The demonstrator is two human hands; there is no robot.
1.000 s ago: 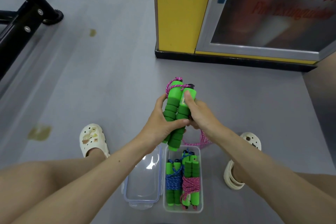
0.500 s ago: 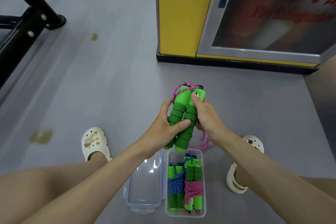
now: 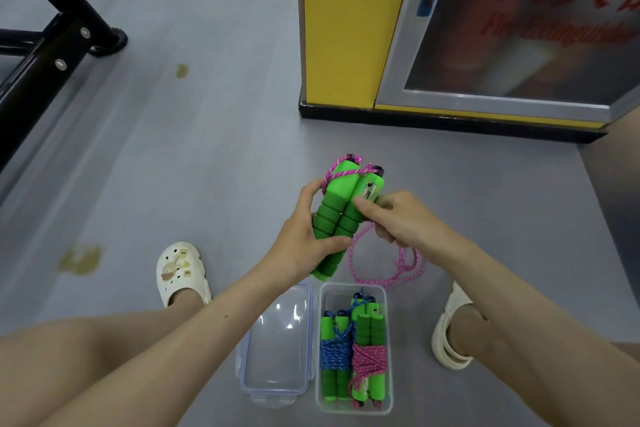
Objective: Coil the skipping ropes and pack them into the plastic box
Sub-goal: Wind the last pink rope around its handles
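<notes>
Skipping rope (image 3: 341,180) is being coiled: left grip (image 3: 301,236) clasping its handles (image 3: 332,222), right grip (image 3: 401,222) pinching slack cord (image 3: 403,263), wraps probably needing tension.

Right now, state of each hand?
Left hand: grips the green handles.
Right hand: pinches the pink rope, thumb on the handles.

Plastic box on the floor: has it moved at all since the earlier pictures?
No. The plastic box keeps its place against the yellow pillar, beside its lid.
</notes>
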